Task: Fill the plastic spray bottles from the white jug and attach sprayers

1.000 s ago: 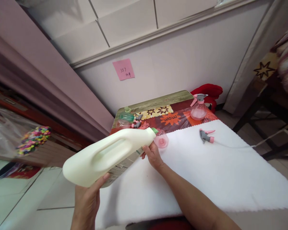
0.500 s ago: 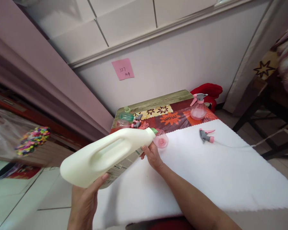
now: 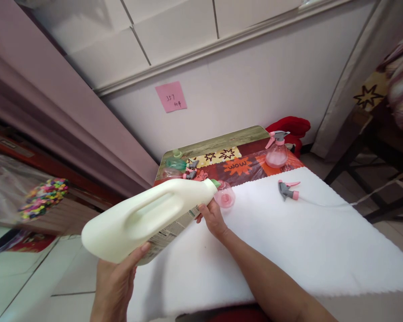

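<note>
Jug (image 3: 147,219) tipped in both your hands, green spout (image 3: 216,184) at the pink bottle (image 3: 225,197): pouring, it seems.
Your right hand (image 3: 214,219) has its fingers curled in on the jug near the neck; your left hand (image 3: 117,279) holds its base, thumb on the label side, other fingers hidden. The jug slants across mid-frame; whether liquid runs, you can't tell. The next move likely calls for a slow, steady tilt, spout kept on the bottle's mouth. Right of centre, a loose spray head (image 3: 288,190) lies on the white mat (image 3: 289,250); behind, on the desk (image 3: 218,144), a sprayer (image 3: 277,156) stands. Curtain (image 3: 53,98) upper left, pink note (image 3: 171,96) on the wall (image 3: 248,85), tiled floor (image 3: 23,273) lower left.
</note>
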Available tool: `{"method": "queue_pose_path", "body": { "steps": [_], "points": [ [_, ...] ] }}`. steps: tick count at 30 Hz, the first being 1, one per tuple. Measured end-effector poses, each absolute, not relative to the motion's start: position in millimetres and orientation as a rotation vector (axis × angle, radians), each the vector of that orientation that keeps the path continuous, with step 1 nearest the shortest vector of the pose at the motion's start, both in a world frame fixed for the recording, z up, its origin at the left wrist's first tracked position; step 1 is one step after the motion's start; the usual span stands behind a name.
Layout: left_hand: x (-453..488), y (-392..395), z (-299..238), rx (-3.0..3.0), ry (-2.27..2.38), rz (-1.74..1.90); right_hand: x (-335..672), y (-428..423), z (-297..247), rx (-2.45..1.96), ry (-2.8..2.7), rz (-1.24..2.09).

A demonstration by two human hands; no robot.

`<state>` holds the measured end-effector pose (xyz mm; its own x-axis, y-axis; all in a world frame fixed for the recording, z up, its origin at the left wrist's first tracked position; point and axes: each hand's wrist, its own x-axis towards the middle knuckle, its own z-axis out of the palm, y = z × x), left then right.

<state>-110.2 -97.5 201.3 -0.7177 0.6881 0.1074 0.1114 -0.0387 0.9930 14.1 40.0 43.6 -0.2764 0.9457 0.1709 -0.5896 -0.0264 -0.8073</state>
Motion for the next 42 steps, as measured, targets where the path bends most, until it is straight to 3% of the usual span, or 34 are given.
{"method": "queue_pose_path", "body": {
  "steps": [42],
  "points": [
    [-111.6,-98.3,198.0,0.843,1.815,1.816,14.4,41.1,42.8,-0.495,-1.0,1.591]
  ]
}}
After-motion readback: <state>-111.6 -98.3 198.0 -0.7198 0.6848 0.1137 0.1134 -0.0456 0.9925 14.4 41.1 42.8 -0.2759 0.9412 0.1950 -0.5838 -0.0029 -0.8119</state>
